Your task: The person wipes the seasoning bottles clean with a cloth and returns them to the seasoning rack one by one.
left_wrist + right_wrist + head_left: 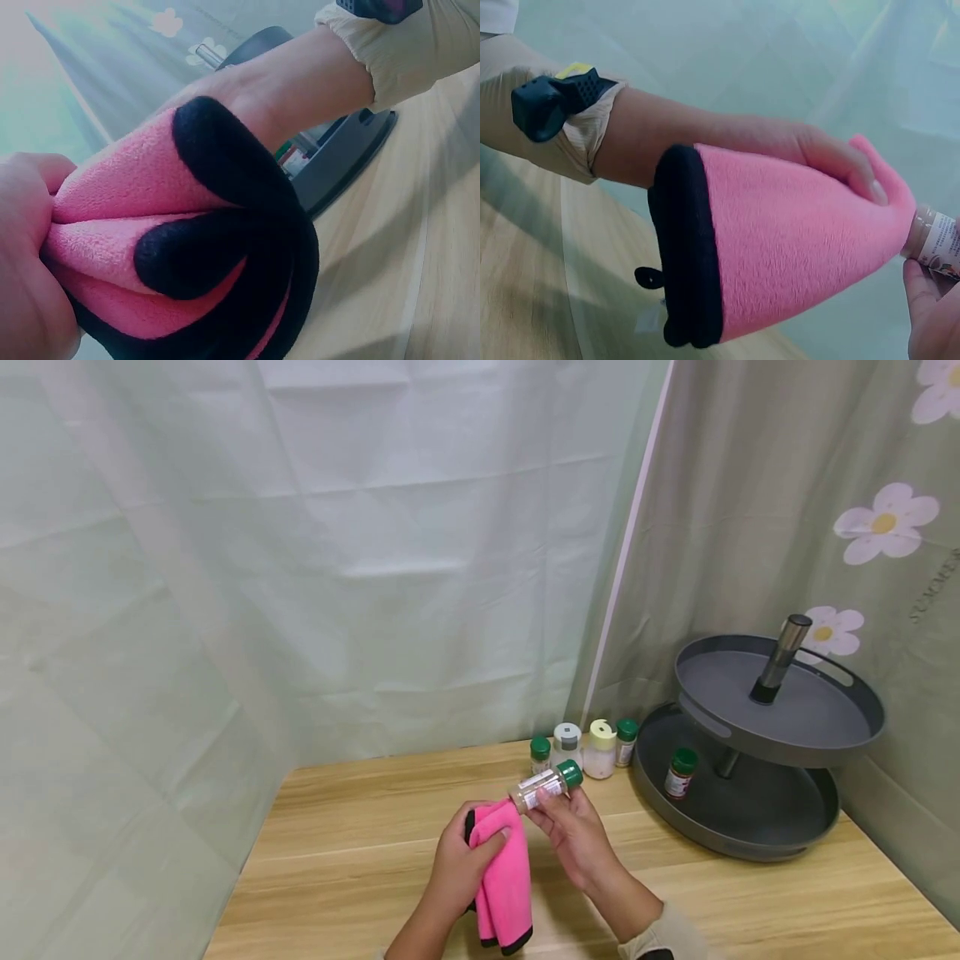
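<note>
A folded pink cloth [507, 877] with black edging is gripped in my left hand [462, 862], its loose end hanging down. My right hand [576, 837] holds a spice jar [542, 786] with a green lid, tilted with its base toward the cloth. In the right wrist view, the base of the jar [933, 238] meets the upper end of the cloth [802, 240], and the left thumb lies over the fabric. The left wrist view is mostly filled by the cloth's folds [142, 172]; the jar is hidden there.
Behind the hands stand a green-lidded jar [540, 754], a grey-topped jar [567, 744], a yellow-topped jar [600, 750] and another green-lidded jar [626, 742]. To the right, a two-tier dark grey tray [720, 842] bears a green-lidded jar [679, 774] on its lower level. Curtains hang behind the wooden table [337, 852].
</note>
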Motion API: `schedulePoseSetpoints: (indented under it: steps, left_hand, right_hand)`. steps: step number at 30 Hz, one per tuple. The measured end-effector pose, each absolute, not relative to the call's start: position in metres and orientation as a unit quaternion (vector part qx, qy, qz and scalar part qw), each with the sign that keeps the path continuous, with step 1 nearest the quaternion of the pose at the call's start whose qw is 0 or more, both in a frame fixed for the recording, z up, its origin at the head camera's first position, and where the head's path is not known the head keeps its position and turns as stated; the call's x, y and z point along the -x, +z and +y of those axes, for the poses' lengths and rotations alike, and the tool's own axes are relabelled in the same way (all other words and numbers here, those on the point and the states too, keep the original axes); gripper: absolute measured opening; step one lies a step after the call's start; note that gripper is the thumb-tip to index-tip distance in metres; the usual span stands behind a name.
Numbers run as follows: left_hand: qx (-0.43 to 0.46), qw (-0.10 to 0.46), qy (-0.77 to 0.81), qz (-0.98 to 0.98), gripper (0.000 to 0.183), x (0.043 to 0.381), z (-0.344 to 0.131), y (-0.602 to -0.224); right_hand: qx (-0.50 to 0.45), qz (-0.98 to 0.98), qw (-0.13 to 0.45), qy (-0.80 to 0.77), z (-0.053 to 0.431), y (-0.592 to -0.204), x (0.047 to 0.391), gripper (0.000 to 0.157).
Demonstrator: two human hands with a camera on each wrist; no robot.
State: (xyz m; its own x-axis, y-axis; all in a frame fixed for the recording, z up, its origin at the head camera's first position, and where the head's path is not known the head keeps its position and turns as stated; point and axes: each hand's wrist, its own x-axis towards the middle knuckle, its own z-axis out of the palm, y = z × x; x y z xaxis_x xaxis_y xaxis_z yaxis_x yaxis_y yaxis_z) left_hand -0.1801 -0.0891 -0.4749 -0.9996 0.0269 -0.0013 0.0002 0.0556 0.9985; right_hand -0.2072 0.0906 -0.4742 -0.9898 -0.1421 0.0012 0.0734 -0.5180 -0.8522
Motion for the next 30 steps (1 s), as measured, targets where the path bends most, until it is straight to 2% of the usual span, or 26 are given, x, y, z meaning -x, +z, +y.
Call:
schedulePoseSetpoints:
  steps: [5, 13, 19, 30]
  left_hand:
    - [0.001, 0.006, 0.688, 0.725, 0.042, 0.179, -0.09, -0.472]
    - [0.015, -0.033, 0.708, 0.706, 0.041, 0.181, -0.095, -0.47]
    - [0.02, -0.035, 0.698, 0.715, 0.041, 0.184, -0.098, -0.47]
    - [0.036, -0.042, 0.692, 0.719, 0.041, 0.187, -0.105, -0.467]
  right_hand:
    - [0.026, 0.495, 0.072, -0.866, 0.09, -0.478, 0.209, 0.049]
    - [0.039, 0.508, 0.08, -0.857, 0.086, -0.481, 0.207, 0.047]
    - [0.047, 0.509, 0.084, -0.855, 0.087, -0.477, 0.205, 0.047]
    - [0.088, 0.551, 0.061, -0.828, 0.11, -0.458, 0.202, 0.052]
